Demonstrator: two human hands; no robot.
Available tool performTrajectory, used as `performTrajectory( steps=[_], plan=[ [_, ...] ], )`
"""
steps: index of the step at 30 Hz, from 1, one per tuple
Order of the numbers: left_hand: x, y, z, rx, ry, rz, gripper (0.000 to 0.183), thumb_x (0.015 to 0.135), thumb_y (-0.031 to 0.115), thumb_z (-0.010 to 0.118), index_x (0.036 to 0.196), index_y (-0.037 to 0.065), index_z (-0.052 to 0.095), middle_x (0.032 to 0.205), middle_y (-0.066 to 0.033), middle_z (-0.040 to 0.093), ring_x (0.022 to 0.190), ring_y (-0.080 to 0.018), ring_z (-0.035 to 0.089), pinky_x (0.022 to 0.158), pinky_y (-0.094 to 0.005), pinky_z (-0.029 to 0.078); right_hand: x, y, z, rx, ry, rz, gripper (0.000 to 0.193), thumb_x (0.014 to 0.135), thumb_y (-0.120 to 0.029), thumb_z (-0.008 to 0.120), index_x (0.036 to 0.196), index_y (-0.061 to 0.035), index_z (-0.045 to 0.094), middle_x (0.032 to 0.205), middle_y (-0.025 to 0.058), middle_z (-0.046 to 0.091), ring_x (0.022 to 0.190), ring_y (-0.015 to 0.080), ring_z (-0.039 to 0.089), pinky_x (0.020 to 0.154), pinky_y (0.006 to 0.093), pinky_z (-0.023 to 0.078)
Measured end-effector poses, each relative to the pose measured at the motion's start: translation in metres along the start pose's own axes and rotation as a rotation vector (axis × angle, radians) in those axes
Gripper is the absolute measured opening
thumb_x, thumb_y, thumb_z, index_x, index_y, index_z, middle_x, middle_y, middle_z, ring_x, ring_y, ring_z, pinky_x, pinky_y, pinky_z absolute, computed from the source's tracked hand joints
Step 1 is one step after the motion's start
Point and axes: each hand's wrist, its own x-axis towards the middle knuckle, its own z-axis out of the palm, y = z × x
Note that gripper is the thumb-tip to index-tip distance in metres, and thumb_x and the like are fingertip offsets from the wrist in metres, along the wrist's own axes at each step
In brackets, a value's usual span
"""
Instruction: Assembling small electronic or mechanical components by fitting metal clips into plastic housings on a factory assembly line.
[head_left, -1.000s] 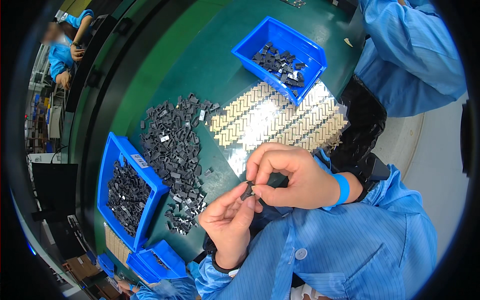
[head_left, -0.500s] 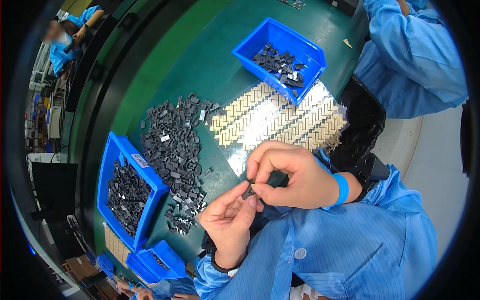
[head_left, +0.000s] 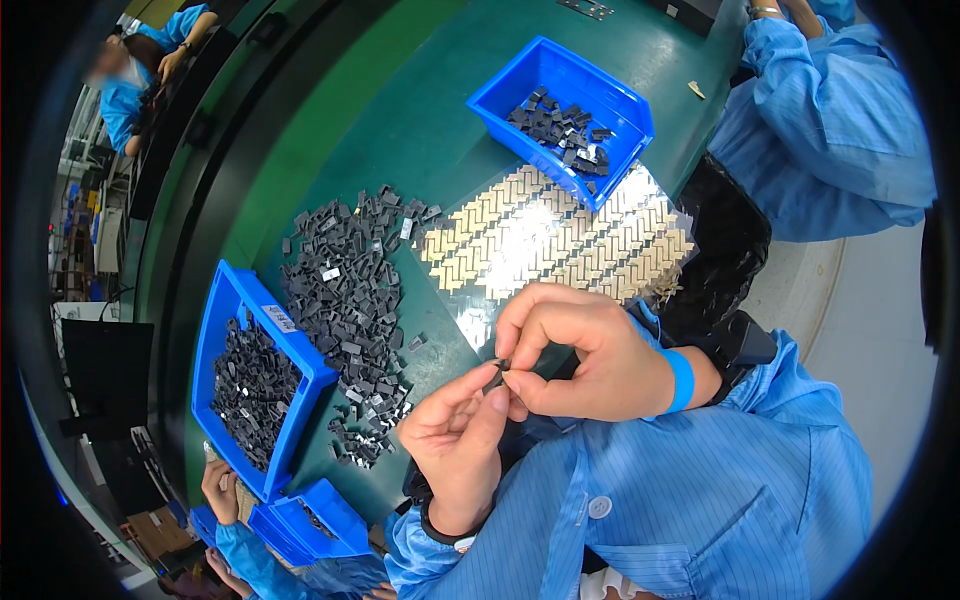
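My left hand (head_left: 455,440) and my right hand (head_left: 575,350) meet in front of my chest, both pinching one small black plastic part (head_left: 496,372) between fingertips. The part is mostly hidden by my fingers. A loose heap of similar small black parts (head_left: 345,300) lies on the green table (head_left: 400,130) just left of my hands. A sheet of shiny tan strips laid in a zigzag pattern (head_left: 560,240) lies just beyond my right hand. I wear blue sleeves and a blue wristband on the right wrist.
A blue bin of black parts (head_left: 245,380) stands at the left; another blue bin (head_left: 560,105) sits at the back. Smaller blue bins (head_left: 300,520) are at the lower left, by another person's hand (head_left: 215,480). A person in blue (head_left: 830,110) sits at the right.
Both hands stay together on the small black part; only the fingers have shifted slightly. The pile and bins have not moved.
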Motion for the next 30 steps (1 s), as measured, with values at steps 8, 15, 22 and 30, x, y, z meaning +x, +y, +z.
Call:
performTrajectory(
  steps=[8,15,22,30],
  plan=[
    [0.002,-0.001,0.000,-0.115,0.022,-0.024,0.020,0.081,-0.006,0.056,0.101,-0.007,0.058,0.083,-0.0161,0.064,0.070,-0.0168,0.061,0.065,-0.0260,0.050,0.000,0.007,0.002,0.094,-0.039,0.033,0.011,0.071,-0.002,0.067,0.075,-0.0036,0.057,0.089,0.0088,0.056,0.078,0.0157,0.056,0.069,0.0276,0.044],
    [-0.002,-0.003,0.000,-0.050,0.022,0.074,0.021,0.082,-0.006,0.056,0.102,-0.007,0.057,0.083,-0.0158,0.064,0.071,-0.0173,0.062,0.066,-0.0266,0.051,0.002,0.007,-0.002,0.050,-0.073,0.000,0.016,0.072,-0.008,0.069,0.079,-0.0023,0.056,0.088,0.0082,0.055,0.077,0.0155,0.055,0.068,0.0263,0.044],
    [-0.001,-0.005,-0.009,-0.051,-0.119,0.120,0.022,0.082,-0.004,0.057,0.104,-0.007,0.058,0.090,-0.0192,0.062,0.073,-0.0222,0.064,0.068,-0.0304,0.053,0.006,0.004,-0.011,0.138,-0.192,0.033,0.019,0.075,-0.016,0.070,0.078,-0.0018,0.058,0.082,0.0043,0.053,0.071,0.0128,0.051,0.063,0.0244,0.043],
    [-0.006,-0.006,-0.018,-0.021,-0.190,0.003,0.026,0.078,-0.002,0.062,0.104,-0.005,0.059,0.089,-0.0187,0.063,0.070,-0.0210,0.063,0.064,-0.0284,0.052,0.000,0.017,-0.008,0.594,-0.366,0.305,0.016,0.081,-0.014,0.064,0.079,-0.0001,0.057,0.074,0.0024,0.055,0.067,0.0082,0.053,0.062,0.0211,0.041]
  ],
)
